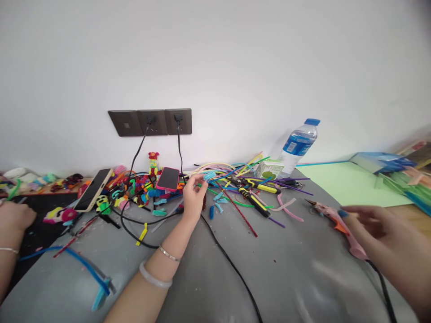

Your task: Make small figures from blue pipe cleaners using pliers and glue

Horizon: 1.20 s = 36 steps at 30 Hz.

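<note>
My left hand (195,197) pinches a light blue fuzzy pipe-cleaner piece (209,176) between thumb and fingertips. It is raised over the middle of the grey table, in front of a heap of pipe cleaners. At the right, my right hand (380,237) has its fingers curled at the back of a pink glue gun (352,240) with an orange trigger. The gun's nozzle points left, and part of its body is behind my fingers. Below my left hand lie small light blue pieces (219,207) and a dark blue one (211,212).
Yellow-black pliers (254,202), a water bottle (298,146) and a small box (269,169) stand or lie near the wall. Black cables (232,264) cross the table. Two phones (168,178) rest among craft pieces. Another person's hand (15,220) is at the left edge.
</note>
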Available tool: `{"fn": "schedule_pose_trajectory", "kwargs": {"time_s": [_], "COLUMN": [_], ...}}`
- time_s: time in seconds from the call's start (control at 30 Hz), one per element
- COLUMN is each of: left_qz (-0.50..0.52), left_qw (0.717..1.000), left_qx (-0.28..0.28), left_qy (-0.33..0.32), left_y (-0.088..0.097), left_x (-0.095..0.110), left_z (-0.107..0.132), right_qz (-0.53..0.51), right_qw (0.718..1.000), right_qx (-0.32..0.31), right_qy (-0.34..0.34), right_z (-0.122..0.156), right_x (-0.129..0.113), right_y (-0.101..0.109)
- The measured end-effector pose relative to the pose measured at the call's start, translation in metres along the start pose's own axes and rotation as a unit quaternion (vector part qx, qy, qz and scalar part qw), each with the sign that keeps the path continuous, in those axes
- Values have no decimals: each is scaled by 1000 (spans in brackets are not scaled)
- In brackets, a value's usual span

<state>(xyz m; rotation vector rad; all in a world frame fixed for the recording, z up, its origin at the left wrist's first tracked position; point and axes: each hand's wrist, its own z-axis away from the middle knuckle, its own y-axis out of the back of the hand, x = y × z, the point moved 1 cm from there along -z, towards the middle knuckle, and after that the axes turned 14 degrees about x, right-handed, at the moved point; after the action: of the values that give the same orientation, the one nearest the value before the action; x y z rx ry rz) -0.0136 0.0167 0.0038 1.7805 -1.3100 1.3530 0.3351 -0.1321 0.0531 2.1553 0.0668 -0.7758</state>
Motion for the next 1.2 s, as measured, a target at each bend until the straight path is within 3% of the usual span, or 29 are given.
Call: {"fn": "schedule_pose_trajectory", "kwargs": {"time_s": [0.07, 0.2, 0.3, 0.43, 0.57, 0.73, 0.9, 1.03, 1.2], "left_qz": [0, 0, 1, -4, -4, 2, -16, -18, -46], "left_qw": [1000, 1000, 1000, 1000, 1000, 1000, 999, 998, 994], "left_qx": [-2, -4, -12, -12, -8, -13, -38, -67, -101], "left_qy": [0, -11, -13, -13, -16, -2, 17, 13, -12], "left_y": [0, -1, -1, 0, 1, 1, 0, -2, -3], "left_x": [-1, -2, -2, -2, -1, -2, -5, -7, -6], "left_z": [0, 0, 1, -1, -3, -3, -1, 0, 3], "right_qz": [-89, -205, -208, -205, -210, -232, -309, -393, -424], "right_qw": [990, 924, 863, 845, 841, 861, 909, 887, 865], "right_qx": [25, -143, -246, -269, -280, -246, -206, -234, -265], "right_qy": [104, 289, 388, 415, 412, 381, 187, 61, 49], "right_z": [-1, -3, -5, -8, -11, -14, -29, -38, -32], "right_x": [-51, -127, -154, -162, -153, -144, -139, -140, -147], "right_y": [-14, -82, -136, -176, -183, -182, -173, -159, -156]}}
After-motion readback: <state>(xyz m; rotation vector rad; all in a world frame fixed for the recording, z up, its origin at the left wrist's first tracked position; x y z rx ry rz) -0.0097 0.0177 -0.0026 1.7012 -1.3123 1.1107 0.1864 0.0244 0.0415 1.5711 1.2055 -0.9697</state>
